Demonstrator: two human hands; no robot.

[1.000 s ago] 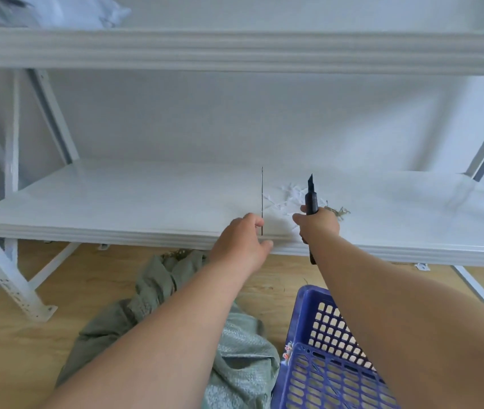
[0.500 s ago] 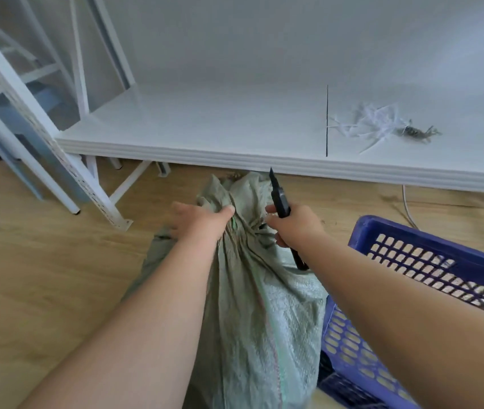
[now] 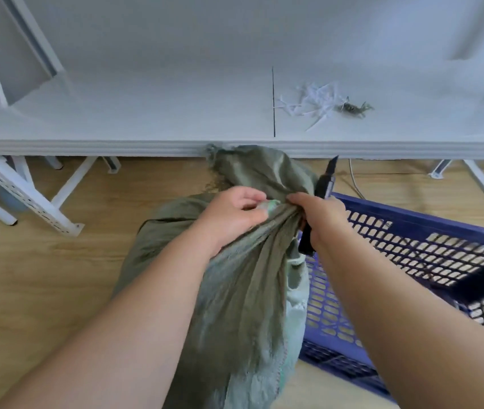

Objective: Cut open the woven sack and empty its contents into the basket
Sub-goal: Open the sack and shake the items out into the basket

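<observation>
The green woven sack (image 3: 243, 290) stands on the wooden floor (image 3: 43, 284) at the centre of the view, its gathered neck bunched up toward 12 o'clock, where its loose top flops against the front edge of the low white shelf (image 3: 146, 113). The left hand (image 3: 232, 215) has its fingers curled into the bunched fabric at the neck, gripping it. The right hand (image 3: 317, 216), just beside it at 3 o'clock, also clutches the neck cloth while its fingers are wrapped round the black handle of a utility knife (image 3: 325, 184), whose blade points up toward 12 o'clock, clear of the sack. The blue lattice basket (image 3: 412, 249) lies on the floor at 3 o'clock of the sack, touching its side. On the shelf at 1 o'clock lies a small heap of white shreds (image 3: 314, 103) with a dark tuft of fibre (image 3: 351, 107) beside it.
</observation>
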